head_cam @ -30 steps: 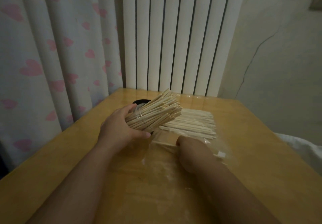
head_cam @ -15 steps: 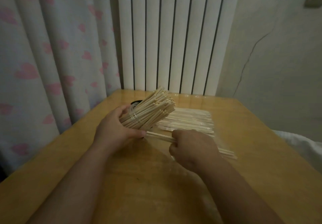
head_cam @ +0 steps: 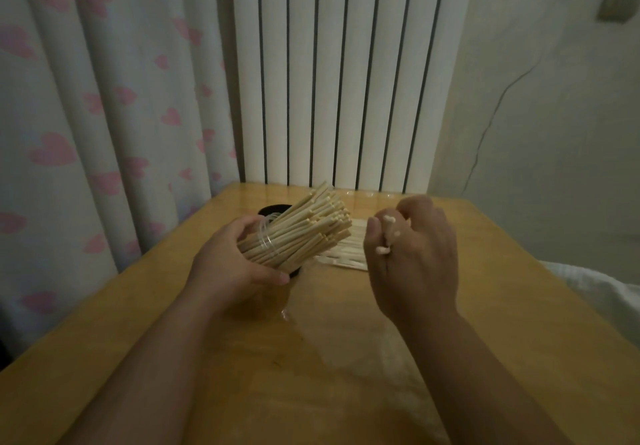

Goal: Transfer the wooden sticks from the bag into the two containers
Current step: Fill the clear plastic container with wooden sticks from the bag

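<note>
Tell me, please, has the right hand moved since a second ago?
Yes: the right hand, gripping a few sticks, has risen off the table and now overlaps the loose sticks there.

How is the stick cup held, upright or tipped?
Tipped. The left hand holds the clear cup slanted, its sticks pointing up and right.

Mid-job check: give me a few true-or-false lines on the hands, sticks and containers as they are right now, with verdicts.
1. The left hand grips a clear cup packed with sticks, held tilted. True.
2. The right hand is empty. False: it holds a few loose sticks, raised above the table.
3. A black container stands behind the clear cup. True.
4. Every stick is already in a container. False: a pile of sticks lies flat on the table between the hands.
</note>
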A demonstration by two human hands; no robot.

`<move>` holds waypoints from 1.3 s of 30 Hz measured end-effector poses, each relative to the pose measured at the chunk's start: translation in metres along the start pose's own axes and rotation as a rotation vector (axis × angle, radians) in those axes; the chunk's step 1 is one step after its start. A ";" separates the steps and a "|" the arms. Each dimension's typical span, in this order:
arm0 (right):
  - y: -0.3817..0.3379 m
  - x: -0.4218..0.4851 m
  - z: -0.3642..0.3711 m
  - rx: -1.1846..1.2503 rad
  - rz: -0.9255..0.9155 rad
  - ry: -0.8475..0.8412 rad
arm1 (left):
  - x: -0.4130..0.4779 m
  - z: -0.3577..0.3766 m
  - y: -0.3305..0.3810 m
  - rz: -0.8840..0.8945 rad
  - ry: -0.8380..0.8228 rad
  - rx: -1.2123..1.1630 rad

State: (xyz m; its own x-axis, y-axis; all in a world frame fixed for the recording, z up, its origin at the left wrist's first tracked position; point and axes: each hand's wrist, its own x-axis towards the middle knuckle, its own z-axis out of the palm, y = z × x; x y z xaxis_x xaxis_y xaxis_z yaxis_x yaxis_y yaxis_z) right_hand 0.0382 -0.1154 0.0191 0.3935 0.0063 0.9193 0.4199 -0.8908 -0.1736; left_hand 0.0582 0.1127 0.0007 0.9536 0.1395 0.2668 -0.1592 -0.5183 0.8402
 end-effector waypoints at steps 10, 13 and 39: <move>0.001 -0.002 0.013 0.530 0.201 0.155 | -0.002 0.002 0.002 0.045 -0.056 0.079; -0.011 0.003 0.003 0.891 0.470 0.116 | -0.003 0.002 0.002 0.042 -0.063 0.097; -0.016 0.001 0.003 1.061 0.713 -0.221 | -0.003 0.005 0.002 0.082 -0.066 0.225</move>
State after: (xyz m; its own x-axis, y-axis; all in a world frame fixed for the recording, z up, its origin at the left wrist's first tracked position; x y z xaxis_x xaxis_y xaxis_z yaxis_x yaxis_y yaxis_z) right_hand 0.0346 -0.1000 0.0221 0.8806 -0.1523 0.4488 0.4619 0.0634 -0.8847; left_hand 0.0564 0.1070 -0.0009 0.9557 0.0371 0.2921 -0.1833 -0.7012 0.6890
